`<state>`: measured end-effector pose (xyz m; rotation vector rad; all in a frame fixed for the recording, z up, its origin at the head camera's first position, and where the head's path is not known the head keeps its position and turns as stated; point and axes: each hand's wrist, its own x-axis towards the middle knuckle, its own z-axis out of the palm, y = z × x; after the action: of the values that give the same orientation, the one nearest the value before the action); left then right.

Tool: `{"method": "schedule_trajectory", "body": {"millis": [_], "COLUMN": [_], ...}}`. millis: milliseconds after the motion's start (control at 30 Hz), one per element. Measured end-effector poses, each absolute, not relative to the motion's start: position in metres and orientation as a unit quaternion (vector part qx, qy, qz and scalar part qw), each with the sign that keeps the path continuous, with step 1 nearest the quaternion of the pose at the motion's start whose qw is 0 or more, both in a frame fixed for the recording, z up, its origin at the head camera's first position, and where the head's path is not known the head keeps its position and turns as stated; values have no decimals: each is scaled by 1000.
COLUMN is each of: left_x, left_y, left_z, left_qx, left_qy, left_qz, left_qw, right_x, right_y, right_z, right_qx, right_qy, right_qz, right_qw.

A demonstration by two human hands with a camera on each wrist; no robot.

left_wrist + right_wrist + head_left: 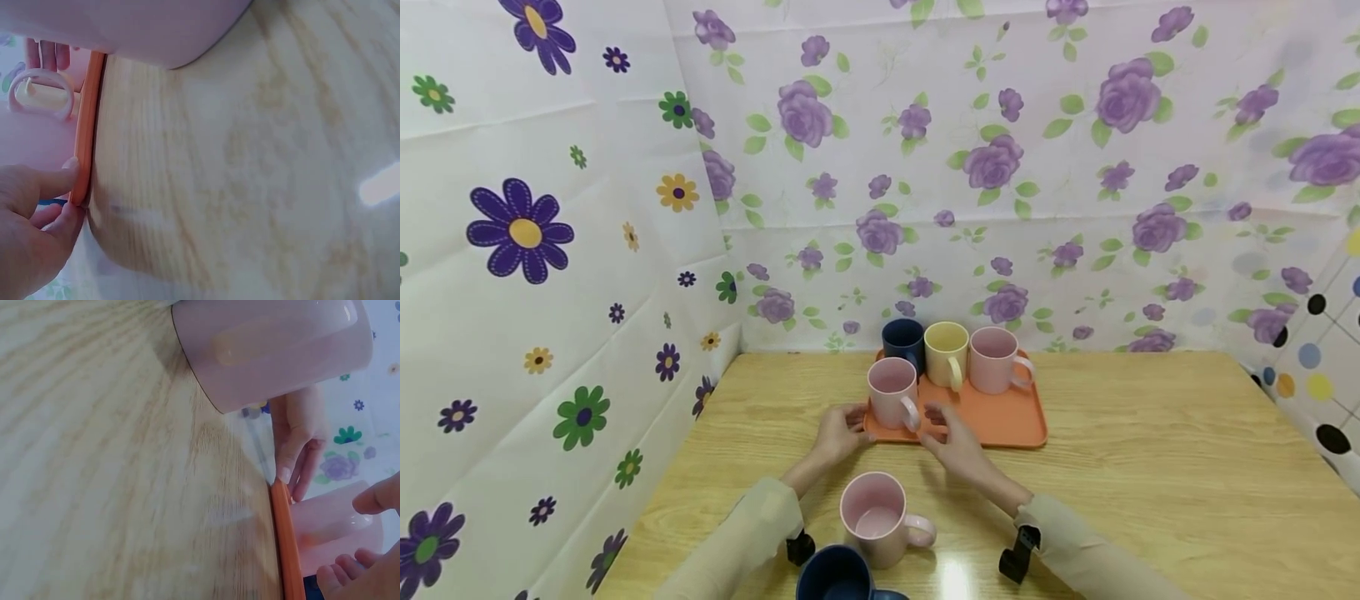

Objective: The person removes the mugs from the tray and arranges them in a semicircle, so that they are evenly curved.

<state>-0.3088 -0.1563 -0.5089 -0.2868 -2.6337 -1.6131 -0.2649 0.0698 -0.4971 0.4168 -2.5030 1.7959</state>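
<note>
A pink mug [892,393] stands at the front left of an orange tray [1000,421], its handle turned toward the right. At the tray's front left corner is my left hand [841,435], thumb on the rim and fingers around the side, pinching the corner. My right hand [957,443] hovers at the front edge, right of that mug's handle, with fingers parted and nothing held. Behind, a dark blue mug [902,340], a yellow mug [946,354] and a second pink mug [994,360] stand in a row on the tray.
Between my forearms another pink mug [876,518] stands on the wooden table [1150,467]. Nearer still is a dark blue mug [835,575], cut off by the frame's lower edge. A flowered sheet [940,167] hangs behind the tray.
</note>
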Motion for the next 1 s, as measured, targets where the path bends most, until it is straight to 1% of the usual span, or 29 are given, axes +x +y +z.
{"method": "schedule_trajectory", "body": {"millis": [267, 500, 900, 1000], "left_x": [-312, -313, -314, -314], "left_y": [-155, -155, -156, -156], "left_z": [-504, -504, -506, -506], "left_qx": [-75, -65, -59, -56], "left_qy": [-868, -862, -858, -858], "left_qz": [-492, -503, -510, -510], "left_qw": [8, -6, -7, -5], "right_x": [-272, -276, -285, -285], "right_y": [61, 57, 54, 54], "right_z": [-498, -497, -497, -497], "right_qx": [174, 154, 133, 128], "right_qy": [-781, -772, -786, -773], "right_qz": [600, 616, 604, 621], "right_qw": [8, -19, -8, -7]}}
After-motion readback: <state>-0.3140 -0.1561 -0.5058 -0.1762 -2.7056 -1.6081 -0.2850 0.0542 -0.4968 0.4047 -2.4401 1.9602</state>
